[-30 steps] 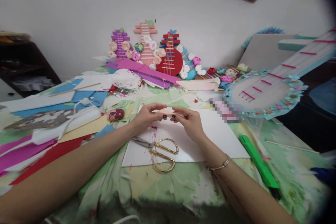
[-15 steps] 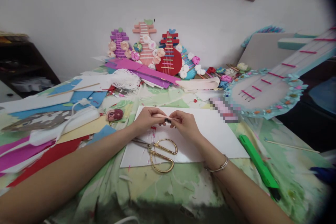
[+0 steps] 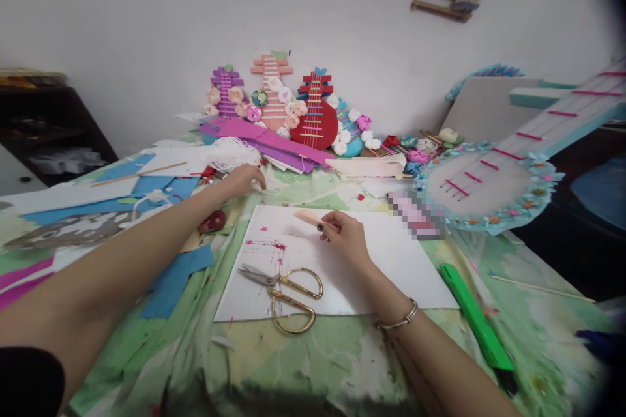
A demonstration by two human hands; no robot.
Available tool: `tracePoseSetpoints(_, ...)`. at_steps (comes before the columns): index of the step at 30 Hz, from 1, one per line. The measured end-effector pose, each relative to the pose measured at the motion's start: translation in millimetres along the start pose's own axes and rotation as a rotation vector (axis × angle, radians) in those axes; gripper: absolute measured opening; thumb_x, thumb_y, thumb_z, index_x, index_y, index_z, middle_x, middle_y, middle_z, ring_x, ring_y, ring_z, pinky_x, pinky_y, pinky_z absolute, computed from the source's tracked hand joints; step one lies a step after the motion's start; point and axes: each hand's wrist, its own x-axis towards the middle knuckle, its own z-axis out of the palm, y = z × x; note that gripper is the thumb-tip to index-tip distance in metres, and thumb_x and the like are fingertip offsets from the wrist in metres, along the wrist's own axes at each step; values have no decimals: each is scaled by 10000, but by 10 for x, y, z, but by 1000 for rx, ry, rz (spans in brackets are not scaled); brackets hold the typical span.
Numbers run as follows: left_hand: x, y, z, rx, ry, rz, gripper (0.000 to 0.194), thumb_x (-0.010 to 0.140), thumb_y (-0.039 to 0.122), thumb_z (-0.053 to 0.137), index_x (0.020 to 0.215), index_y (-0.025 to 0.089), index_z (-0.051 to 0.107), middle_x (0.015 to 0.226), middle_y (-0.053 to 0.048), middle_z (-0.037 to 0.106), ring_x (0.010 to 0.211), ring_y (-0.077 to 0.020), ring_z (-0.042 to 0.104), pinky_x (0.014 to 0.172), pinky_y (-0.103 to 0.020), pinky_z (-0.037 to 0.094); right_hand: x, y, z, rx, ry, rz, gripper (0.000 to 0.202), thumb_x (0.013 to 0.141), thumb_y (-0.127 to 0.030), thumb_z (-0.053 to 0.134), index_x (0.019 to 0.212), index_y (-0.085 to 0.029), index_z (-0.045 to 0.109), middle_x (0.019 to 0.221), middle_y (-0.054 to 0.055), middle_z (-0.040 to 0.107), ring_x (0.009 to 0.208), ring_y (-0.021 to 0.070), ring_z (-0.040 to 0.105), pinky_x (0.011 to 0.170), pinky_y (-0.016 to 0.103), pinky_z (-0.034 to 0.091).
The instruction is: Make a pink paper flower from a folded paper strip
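Note:
My right hand (image 3: 345, 234) pinches a small pale peach piece of paper (image 3: 307, 216) between thumb and fingers, just above the white board (image 3: 391, 273). One end of the paper sticks out to the left. My left hand (image 3: 247, 180) is stretched out over the back left of the table, fingers loosely curved and pointing down, beside a tangled bundle of white string (image 3: 229, 151). A loose strand lies by its fingertips; no grip on it shows. Gold-handled scissors (image 3: 276, 287) lie slightly open on the board's front left, near pink stains.
A green utility knife (image 3: 476, 316) lies right of the board. Blue sheets (image 3: 171, 283) and a red-brown object (image 3: 212, 221) are on the left. Paper instruments (image 3: 315, 120) with flowers stand along the wall. A large light-blue instrument (image 3: 482, 189) rises at right.
My left hand has let go of the peach paper and moved up and left to the string. My right hand keeps the paper. The view has tilted up slightly.

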Motion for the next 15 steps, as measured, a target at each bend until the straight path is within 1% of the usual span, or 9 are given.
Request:
tracePoseSetpoints(2, 35, -84, -36, -49, -139, 51, 315, 512, 60, 493, 696, 181, 719, 813, -42, 702, 808, -187, 599, 763, -222, 416, -10, -18, -3, -3, -7, 4, 53, 720, -219, 534, 722, -208, 585, 587, -21, 635, 573, 142, 626, 618, 253, 455)
tracePoseSetpoints(3, 47, -115, -41, -69, -192, 53, 337, 505, 54, 489, 712, 183, 721, 793, -34, 705, 779, -178, 602, 727, -207, 419, -16, -31, -5, -3, -14, 4, 51, 718, -215, 535, 719, -207, 585, 588, -21, 634, 572, 141, 627, 617, 252, 455)
tracePoseSetpoints(4, 56, -141, -39, -74, -203, 51, 340, 492, 44, 491, 700, 183, 720, 756, -25, 705, 747, -171, 602, 708, -200, 417, -23, -45, -8, -1, -19, 5, 50, 718, -212, 535, 717, -206, 584, 589, -21, 634, 571, 140, 627, 616, 251, 454)
tracePoseSetpoints(8, 80, -195, 0, -83, -187, 38, 271, 476, 26, 521, 612, 178, 700, 652, -14, 691, 669, -152, 592, 682, -193, 402, -47, -93, -14, 11, -17, 3, 52, 734, -224, 529, 720, -203, 574, 543, -30, 619, 542, 135, 618, 597, 244, 444)
tracePoseSetpoints(11, 84, -202, 5, -91, -155, 28, 211, 474, 30, 551, 551, 177, 682, 602, -10, 676, 635, -146, 583, 671, -194, 395, -55, -94, -10, 54, -10, 9, 57, 738, -244, 538, 711, -199, 560, 563, -27, 623, 501, 127, 605, 557, 237, 438)
tracePoseSetpoints(13, 80, -183, -21, -103, -124, 23, 172, 492, 53, 575, 541, 179, 682, 623, -13, 683, 644, -146, 587, 683, -196, 397, -52, -83, -5, 93, -5, 15, 68, 737, -257, 550, 709, -196, 560, 566, -24, 619, 500, 128, 606, 538, 233, 437)
tracePoseSetpoints(15, 62, -114, -64, -121, -70, 14, 125, 531, 102, 601, 564, 181, 693, 694, -23, 701, 695, -156, 601, 700, -201, 403, -44, -78, -2, 153, 3, 21, 88, 737, -278, 564, 717, -193, 569, 538, -24, 603, 514, 134, 609, 530, 232, 440)
